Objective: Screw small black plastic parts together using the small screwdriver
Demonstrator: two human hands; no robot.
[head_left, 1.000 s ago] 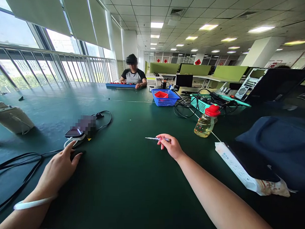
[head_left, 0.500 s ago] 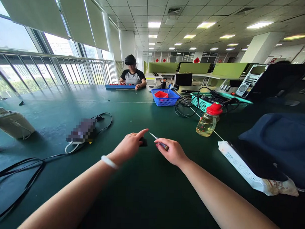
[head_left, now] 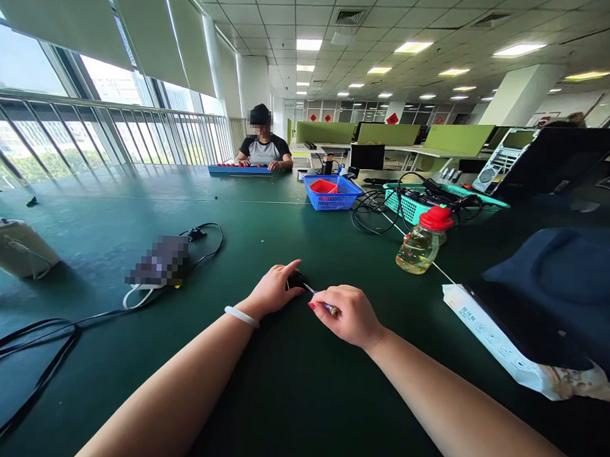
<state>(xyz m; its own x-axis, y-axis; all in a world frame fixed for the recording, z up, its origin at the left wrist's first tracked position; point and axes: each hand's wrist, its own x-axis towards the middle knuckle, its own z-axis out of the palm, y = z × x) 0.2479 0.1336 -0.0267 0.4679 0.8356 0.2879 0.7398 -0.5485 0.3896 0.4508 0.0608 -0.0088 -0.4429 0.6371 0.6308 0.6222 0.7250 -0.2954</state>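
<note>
My right hand [head_left: 349, 315] grips a screwdriver [head_left: 331, 309] by its handle, with the thin metal shaft pointing left. The tip meets or nearly meets the right side of a small black object [head_left: 297, 279] on the dark green table. Around that object's left side curls my left hand [head_left: 274, 289], one finger behind it and another in front. What the black object is I cannot make out; the fingers partly cover it. A white band circles my left wrist.
A bottle with a red lid [head_left: 423, 240] and a white packet [head_left: 496, 338] stand to the right. Blue [head_left: 330, 201] and green [head_left: 403, 204] baskets are farther back. A pixelated device with cables [head_left: 158, 260] lies left. Someone [head_left: 262, 147] sits at the far end.
My left hand has moved slightly right and closed around the black object. The screwdriver has come down with my right hand, its tip now at the object.
</note>
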